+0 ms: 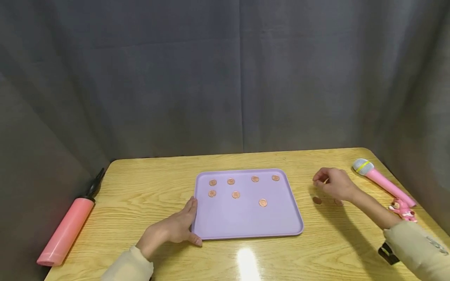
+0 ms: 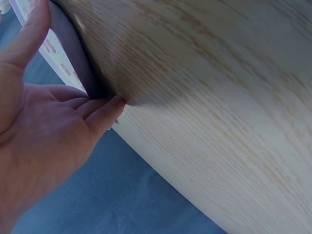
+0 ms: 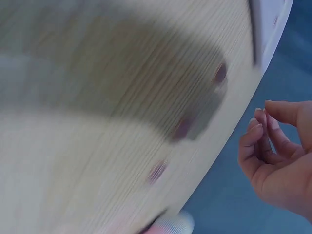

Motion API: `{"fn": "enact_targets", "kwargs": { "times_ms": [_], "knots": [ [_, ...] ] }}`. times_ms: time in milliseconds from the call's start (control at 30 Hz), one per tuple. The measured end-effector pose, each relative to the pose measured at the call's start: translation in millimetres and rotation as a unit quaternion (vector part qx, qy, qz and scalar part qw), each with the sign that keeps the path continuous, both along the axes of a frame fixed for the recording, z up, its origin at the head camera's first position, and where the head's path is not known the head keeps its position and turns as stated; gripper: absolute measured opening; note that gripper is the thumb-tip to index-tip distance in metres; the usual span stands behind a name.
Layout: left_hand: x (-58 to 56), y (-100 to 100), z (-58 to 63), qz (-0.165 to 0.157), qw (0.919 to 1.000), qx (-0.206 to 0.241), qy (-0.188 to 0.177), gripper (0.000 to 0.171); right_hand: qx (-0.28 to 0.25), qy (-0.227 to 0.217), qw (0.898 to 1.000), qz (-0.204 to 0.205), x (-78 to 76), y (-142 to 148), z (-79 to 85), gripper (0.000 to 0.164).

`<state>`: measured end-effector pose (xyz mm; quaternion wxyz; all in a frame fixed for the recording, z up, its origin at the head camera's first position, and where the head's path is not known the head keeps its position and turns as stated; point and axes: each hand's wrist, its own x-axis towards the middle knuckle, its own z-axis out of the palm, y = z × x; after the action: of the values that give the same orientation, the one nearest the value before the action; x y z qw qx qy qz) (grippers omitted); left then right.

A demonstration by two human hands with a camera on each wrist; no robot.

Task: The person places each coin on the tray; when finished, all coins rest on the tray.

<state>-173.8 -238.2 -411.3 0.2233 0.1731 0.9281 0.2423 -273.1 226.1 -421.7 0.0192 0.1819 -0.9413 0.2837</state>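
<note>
Coins (image 1: 236,194) first: we count seven lying flat on one purple tray (image 1: 246,222), four in the back row, three in a looser row in front. More loose coins (image 1: 317,200) lie on the worktop (image 1: 140,183), right of the tray; the head view gives us two, one partly hidden, but the right wrist view has three, blurred, so we log three. Step in hand, as we judge it: coins going from worktop to tray, a few left to do. Right hand (image 1: 336,183) hangs above the loose coins, fingers curled, thumb near the fingertips; we cannot tell if a coin is pinched there. If not, we think the next move calls for a fingertip pinch on a thin edge; if so, a flat set-down by the front row. Left hand (image 1: 174,226), fingers extended, touches the tray's left edge, seemingly steadying it; the two hands are well apart. Farther out we get one microphone (image 1: 386,183) and one pink figurine (image 1: 402,208) at right, one pink pump (image 1: 68,230) at left, dark curtain (image 1: 175,97) behind
</note>
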Motion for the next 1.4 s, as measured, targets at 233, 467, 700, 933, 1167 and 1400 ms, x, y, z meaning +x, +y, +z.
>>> {"fn": "enact_targets", "kwargs": {
  "times_ms": [233, 467, 700, 933, 1167, 1400],
  "knots": [
    [4.3, -5, -1.0, 0.001, 0.9999, 0.005, -0.008, 0.117, 0.049, -0.058, 0.995, -0.064, 8.0, 68, -6.1, 0.022],
    [2.8, -3, -2.4, 0.000, 0.9999, 0.015, -0.004, 0.118, 0.076, -0.160, 0.981, -0.076, 19.4, 90, -13.0, 0.033],
    [1.9, -2, -3.7, 0.002, 0.9998, 0.019, -0.010, 0.118, 0.029, -0.231, 0.970, -0.064, 19.7, 94, -18.5, 0.024],
    [-0.4, 0, -1.2, 0.000, 0.9996, 0.024, -0.017, 0.118, 0.007, -0.226, 0.972, -0.067, 17.2, 99, -22.9, 0.019],
    [-0.8, 0, 1.5, 0.000, 0.9995, 0.025, -0.017, 0.117, 0.027, -0.195, 0.977, -0.079, 15.0, 97, -24.6, 0.023],
    [-1.4, -1, 0.0, 0.000, 0.9997, 0.019, -0.017, 0.117, 0.054, -0.165, 0.982, -0.075, 15.5, 93, -24.4, 0.021]
  ]
}}
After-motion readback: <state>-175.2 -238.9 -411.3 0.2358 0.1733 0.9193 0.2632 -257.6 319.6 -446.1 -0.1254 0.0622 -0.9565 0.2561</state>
